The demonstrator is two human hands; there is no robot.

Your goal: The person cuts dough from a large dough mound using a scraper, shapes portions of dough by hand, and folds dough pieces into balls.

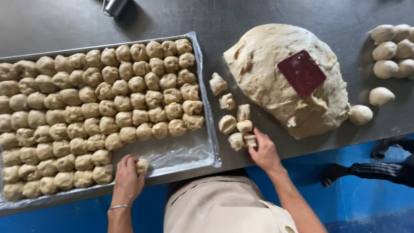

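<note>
Head: left hand (pixel 127 179) places dough ball (pixel 142 165); right hand (pixel 264 152) reaches.

Two hands and lots of dough on a metal table

The left hand (pixel 127 179) holds a small dough ball (pixel 142 165) at the edge of a tray (pixel 206 125) lined with clear plastic and packed with rows of dough balls. The right hand (pixel 264 152) touches a little dough piece (pixel 249 140) in a bunch of cut pieces beside the tray. A big dough lump (pixel 276 86) sits near them with a dark red scraper (pixel 301 73) on top
</note>
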